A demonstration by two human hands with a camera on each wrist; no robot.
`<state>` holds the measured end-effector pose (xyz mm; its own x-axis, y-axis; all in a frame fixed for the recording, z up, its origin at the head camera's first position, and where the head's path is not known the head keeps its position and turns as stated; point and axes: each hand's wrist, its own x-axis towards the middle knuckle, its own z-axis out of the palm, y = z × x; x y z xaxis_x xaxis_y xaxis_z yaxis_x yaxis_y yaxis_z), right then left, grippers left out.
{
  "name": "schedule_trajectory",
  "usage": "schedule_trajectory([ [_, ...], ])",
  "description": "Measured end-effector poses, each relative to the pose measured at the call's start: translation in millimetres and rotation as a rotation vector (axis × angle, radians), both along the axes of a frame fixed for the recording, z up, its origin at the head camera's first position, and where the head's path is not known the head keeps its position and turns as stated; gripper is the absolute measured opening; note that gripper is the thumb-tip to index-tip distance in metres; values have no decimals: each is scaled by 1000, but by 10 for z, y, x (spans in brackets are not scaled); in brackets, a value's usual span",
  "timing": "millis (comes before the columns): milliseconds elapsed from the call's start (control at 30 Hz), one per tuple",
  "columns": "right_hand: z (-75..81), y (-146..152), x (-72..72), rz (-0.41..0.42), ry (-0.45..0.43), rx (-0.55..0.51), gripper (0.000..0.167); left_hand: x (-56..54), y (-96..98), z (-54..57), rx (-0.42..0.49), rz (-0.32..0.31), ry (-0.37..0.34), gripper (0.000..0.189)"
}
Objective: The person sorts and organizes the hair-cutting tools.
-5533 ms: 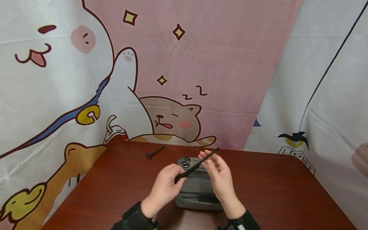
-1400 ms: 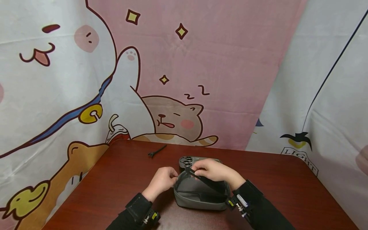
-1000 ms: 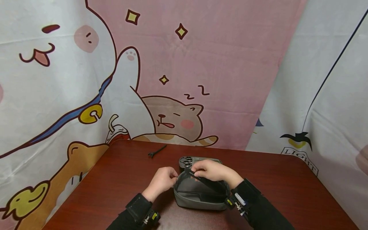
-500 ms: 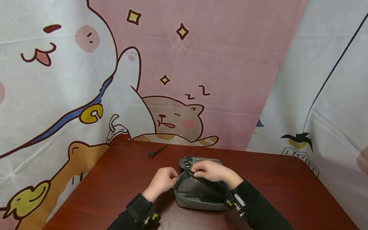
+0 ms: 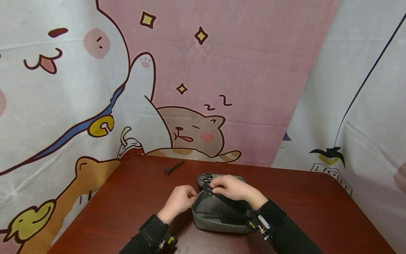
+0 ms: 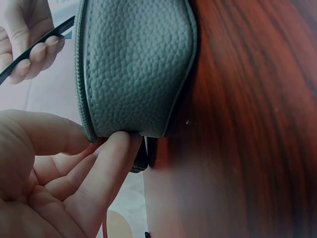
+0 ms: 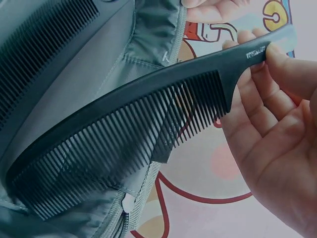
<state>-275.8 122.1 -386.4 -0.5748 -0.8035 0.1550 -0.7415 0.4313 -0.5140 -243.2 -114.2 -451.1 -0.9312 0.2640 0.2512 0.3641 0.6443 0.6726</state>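
My right hand [image 5: 233,187] holds a black comb [image 7: 148,84] by its handle, thumb on one side and fingers behind. The toothed part slants down into the opened grey zip pouch [image 5: 219,225]. A second black comb [image 7: 59,64] lies inside the pouch in the right wrist view. At the pouch's left end, my left hand [image 5: 178,203] pinches the zipped rim between thumb and forefinger. The left wrist view shows the pebbled outer wall of the pouch [image 6: 138,69] beside those fingers.
Just behind the pouch sits a grey piece with several shiny metal rings [image 5: 207,177], partly covered by my right hand. A small dark slender thing with a forked end [image 5: 168,171] lies farther back on the brown table [image 5: 133,197]. A cartoon-printed cloth [image 5: 247,88] hangs behind.
Earlier the left hand held the comb and the right touched its tip. Now the right hand holds the comb over the open pouch and the left is at its rim. Over the last second little moves.
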Motion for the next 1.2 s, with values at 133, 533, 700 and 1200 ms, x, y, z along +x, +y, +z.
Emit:
schedule_trajectory([
  [133,24,9,6,-38,16,-44,8,9,-3,-1,4,-3,-10,7],
  [533,71,42,42,-136,68,-190,7,49,1,15,6,4,-8,5],
  [700,84,51,61,-157,65,-213,8,63,-4,46,-19,22,68,2],
  [1200,82,36,103,-129,82,-224,10,267,194,614,293,-17,299,32],
])
